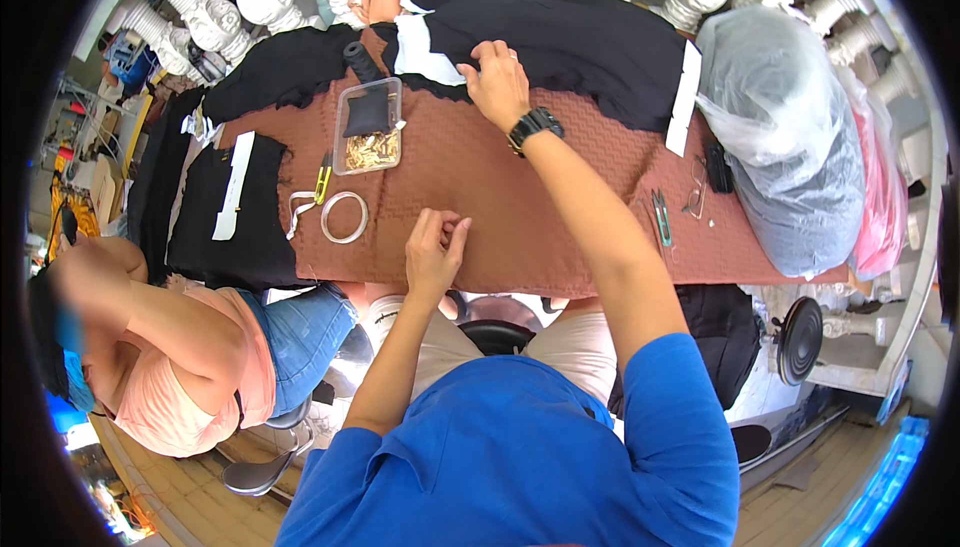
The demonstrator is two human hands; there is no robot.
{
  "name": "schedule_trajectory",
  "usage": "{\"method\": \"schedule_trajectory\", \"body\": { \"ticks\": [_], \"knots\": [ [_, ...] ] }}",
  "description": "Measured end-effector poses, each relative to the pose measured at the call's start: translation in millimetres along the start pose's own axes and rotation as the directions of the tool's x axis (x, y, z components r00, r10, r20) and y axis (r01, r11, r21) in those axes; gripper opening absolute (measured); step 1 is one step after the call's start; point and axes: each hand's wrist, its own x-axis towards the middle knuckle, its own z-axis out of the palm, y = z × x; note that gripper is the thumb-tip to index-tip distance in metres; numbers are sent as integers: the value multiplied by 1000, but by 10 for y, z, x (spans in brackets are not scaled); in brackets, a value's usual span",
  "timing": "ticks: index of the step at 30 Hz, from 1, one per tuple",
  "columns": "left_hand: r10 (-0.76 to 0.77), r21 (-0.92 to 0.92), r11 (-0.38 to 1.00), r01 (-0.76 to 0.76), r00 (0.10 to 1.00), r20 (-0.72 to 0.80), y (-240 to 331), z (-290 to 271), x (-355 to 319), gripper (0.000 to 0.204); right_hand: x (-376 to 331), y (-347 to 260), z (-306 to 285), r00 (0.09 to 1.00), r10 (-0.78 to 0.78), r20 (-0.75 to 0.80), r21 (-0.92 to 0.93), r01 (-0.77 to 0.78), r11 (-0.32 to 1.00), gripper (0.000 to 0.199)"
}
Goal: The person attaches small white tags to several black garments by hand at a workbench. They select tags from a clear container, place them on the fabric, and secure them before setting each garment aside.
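Risk first with the biggest piece: black fabric (580,42), spread over the far end of the counter (480,182) on its brown textured cloth, likely to slide or bunch if tugged too hard by the right hand (497,82), whose fingers (478,75) curl close together and pinch its near edge beside a white panel. Could also drag the white paper strip (683,97) lying on its right border. Next, nearer the body, the left hand (435,252) over the counter's near edge, fingers (452,232) pressed tight to the thumb on something too small to make out; easily dropped to the floor, judging by how close to the edge. Smaller hazards: green-handled snips (662,217) and yellow-handled snips (323,179) lying loose on the cloth, apt to snag it or nick a forearm sweeping across. Containers now: large clear plastic bag (770,137) at the right end, stuffed with pale grey material, leaning beside a pink bag (880,187); then a small clear plastic box (368,127), lidless, holding a black bundle and a heap of tiny brass-coloured pieces, prone to spilling if knocked.
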Motion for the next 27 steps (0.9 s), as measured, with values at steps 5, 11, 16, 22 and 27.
{"method": "schedule_trajectory", "body": {
  "ticks": [5,11,16,22,27],
  "knots": [
    [-22,13,1000,22,999,24,-24,-24,2,14,280,-39,461,986,136,-94,-120,-147,982,25],
    [-5,-28,1000,6,999,33,-92,-46,8,14,858,190,382,987,114,-112,273,-80,959,8],
    [-157,-217,962,163,987,45,-61,-79,128,21,1725,97,-503,895,393,210,687,-421,592,19],
    [8,-449,893,30,997,83,220,24,999,54,2463,-249,-1417,989,146,30,688,-126,714,15],
    [329,-591,743,-314,940,-85,1447,116,1839,89,2347,-1183,-2203,988,-148,53,706,68,704,11]
  ]
}}
